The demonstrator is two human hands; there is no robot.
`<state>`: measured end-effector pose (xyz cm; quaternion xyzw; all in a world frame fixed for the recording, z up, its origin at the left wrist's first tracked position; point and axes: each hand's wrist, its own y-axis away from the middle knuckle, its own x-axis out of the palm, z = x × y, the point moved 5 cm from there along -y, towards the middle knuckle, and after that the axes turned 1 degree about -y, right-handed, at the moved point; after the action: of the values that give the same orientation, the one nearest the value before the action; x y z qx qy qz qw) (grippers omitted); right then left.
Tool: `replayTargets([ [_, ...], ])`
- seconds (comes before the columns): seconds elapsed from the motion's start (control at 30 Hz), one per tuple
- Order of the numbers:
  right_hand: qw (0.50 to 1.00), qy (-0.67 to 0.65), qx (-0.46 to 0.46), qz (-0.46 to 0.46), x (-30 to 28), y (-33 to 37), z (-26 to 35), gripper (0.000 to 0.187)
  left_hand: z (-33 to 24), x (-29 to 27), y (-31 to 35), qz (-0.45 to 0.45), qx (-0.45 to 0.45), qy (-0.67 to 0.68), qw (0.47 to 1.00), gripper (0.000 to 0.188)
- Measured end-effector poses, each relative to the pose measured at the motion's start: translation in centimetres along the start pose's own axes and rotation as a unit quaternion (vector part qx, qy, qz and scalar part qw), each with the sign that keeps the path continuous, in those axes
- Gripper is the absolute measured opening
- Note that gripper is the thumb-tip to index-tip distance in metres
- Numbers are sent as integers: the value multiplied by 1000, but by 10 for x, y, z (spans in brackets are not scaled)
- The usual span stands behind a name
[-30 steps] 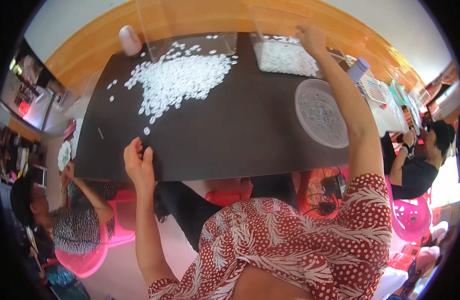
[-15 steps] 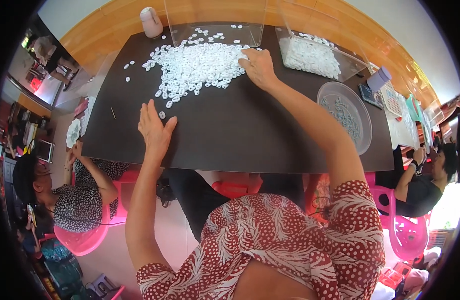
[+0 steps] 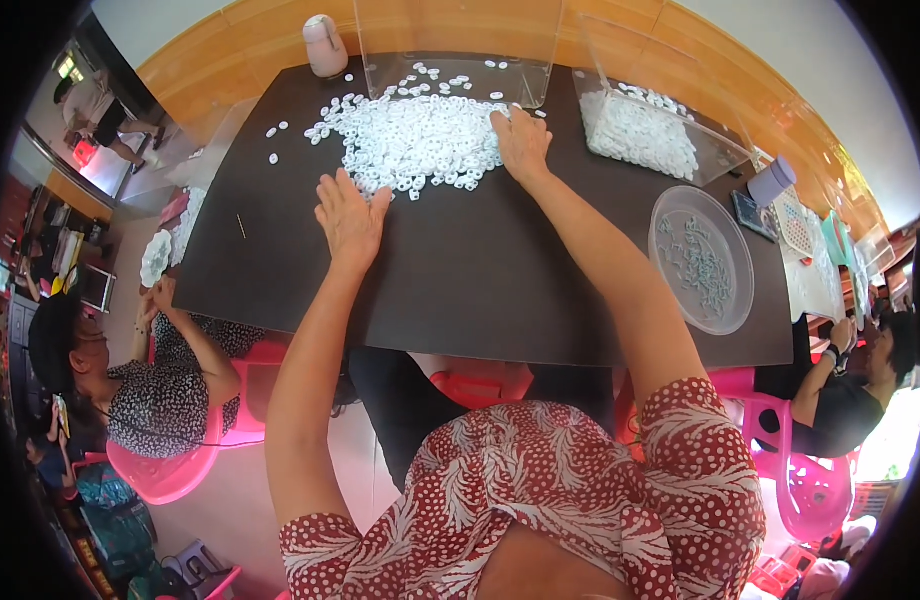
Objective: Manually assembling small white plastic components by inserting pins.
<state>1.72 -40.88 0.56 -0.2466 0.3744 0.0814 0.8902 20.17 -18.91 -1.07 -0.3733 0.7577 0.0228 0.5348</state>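
A heap of small white oval plastic pieces with two holes each [image 3: 425,140] is spread over the dark table [image 3: 470,280]. At its near left edge my left hand [image 3: 350,222] rests flat with fingers stretched, the tips touching the pieces. My right hand [image 3: 523,145] lies against the heap's right side, palm down, fingers slightly bent and apart, with nothing visibly gripped. A few loose pieces lie to the left of the heap and behind it.
Behind the heap stands a clear plastic box [image 3: 460,65]. Another clear box [image 3: 640,135] holds more white pieces. A round clear tray [image 3: 737,315] with small greyish parts, a phone [image 3: 755,217], a purple-lidded cup [image 3: 771,180] and a pink flask [image 3: 325,48] surround the work area. People sit at both sides.
My left hand has moved forward and right, from the bare table to the heap's near edge. My right hand stays at the heap's right side. The view has shifted slightly.
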Motion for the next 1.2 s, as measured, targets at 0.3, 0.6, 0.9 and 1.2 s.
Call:
replayTargets([
  [0.3, 995, -70, -57, 44, 16, 18, 22, 40, -14, 4, -7, 4, 59, 7, 998, 70],
  [0.6, 992, -65, -101, 32, 17, 49, 52, 36, -24, 3, -1, 18, 129, 43, 991, 72],
  [0.9, 982, -98, -159, -10, 17, 81, 73, 33, -32, 7, 11, 65, 185, 55, 979, 66],
  [1.2, 980, -114, -164, 24, 10, 89, 86, 31, -32, 0, 20, 67, 177, 116, 975, 66],
])
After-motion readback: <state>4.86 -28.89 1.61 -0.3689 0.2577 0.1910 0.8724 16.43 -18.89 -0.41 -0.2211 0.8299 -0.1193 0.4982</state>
